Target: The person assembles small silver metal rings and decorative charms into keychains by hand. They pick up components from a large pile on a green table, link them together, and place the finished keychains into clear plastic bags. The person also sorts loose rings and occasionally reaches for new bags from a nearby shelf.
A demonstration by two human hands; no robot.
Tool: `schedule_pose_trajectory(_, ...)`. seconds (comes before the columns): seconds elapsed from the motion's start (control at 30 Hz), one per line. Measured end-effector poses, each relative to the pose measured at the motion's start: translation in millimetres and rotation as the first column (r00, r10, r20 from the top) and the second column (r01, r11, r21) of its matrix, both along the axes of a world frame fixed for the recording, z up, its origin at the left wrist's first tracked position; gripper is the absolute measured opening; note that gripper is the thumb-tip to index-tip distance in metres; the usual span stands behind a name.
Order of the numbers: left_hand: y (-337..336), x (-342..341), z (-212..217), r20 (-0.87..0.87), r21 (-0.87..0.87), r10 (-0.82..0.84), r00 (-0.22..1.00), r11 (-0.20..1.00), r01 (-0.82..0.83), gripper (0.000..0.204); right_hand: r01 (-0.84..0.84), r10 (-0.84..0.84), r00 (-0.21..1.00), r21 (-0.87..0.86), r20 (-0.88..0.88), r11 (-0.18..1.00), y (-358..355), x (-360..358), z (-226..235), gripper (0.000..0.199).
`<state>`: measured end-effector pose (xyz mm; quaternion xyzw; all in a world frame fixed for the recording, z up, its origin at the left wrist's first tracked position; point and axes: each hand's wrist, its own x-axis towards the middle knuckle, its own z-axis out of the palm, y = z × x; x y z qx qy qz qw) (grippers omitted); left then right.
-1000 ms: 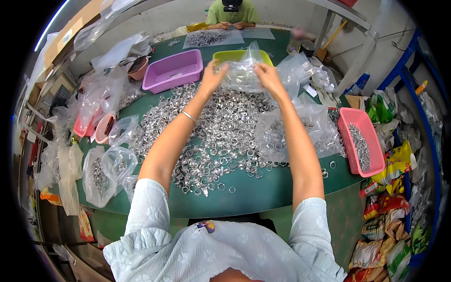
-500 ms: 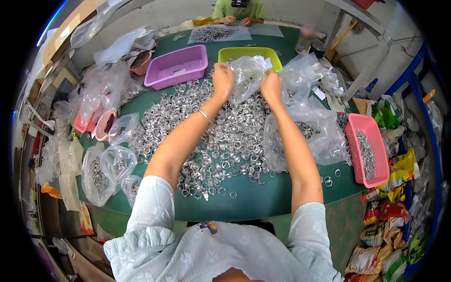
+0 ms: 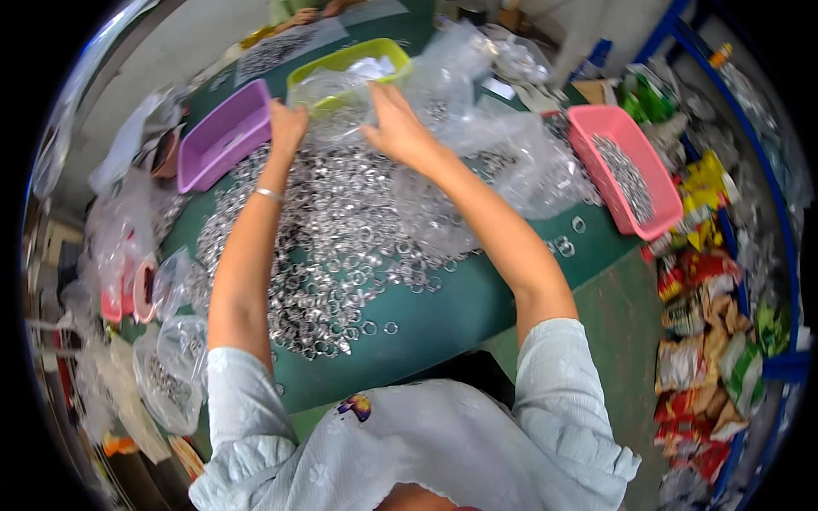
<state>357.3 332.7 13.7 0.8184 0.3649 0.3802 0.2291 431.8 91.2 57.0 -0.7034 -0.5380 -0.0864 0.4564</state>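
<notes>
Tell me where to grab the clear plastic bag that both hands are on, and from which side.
Grip the clear plastic bag by its top edge at the two corners, where the left hand and right hand already pinch it, coming from the near side. It is limp film sagging over the metal rings, so a middle grip would likely just crumple it.

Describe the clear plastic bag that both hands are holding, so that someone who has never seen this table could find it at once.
Start at the green table heaped with small metal rings. At the heap's far edge, the left hand and right hand grip a clear plastic bag between them. Unlike the other bags lying loose around the table, it rests against the yellow-green tray.
</notes>
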Motion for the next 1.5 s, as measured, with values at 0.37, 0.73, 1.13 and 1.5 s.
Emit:
schedule_pose_trajectory(0.37,-189,-95,45,0.199,0.061,-0.337,0.92,0.941,0.331,0.055,0.544,-0.557,0.826,-0.382,0.088,0.747,-305,-22,-61,0.018)
schedule_pose_trajectory(0.73,-343,-218,-4,0.575,-0.735,-0.274,0.771,0.24,0.634,0.043,-0.136,0.232,0.454,0.191,-0.86,0.972,-220,-130,-68,0.01)
schedule_pose_trajectory(1.13,-348,-263,-28,0.042,-0.156,-0.115,0.993,0.98,0.12,0.037,0.472,-0.407,0.861,-0.183,0.306,0.862,-256,-84,-79,0.01)
schedule_pose_trajectory(1.5,-310,-278,-56,-0.35,0.021,0.086,0.933,0.996,-0.084,0.054,0.445,-0.433,0.893,-0.098,0.12,0.89,-229,-100,-72,0.024)
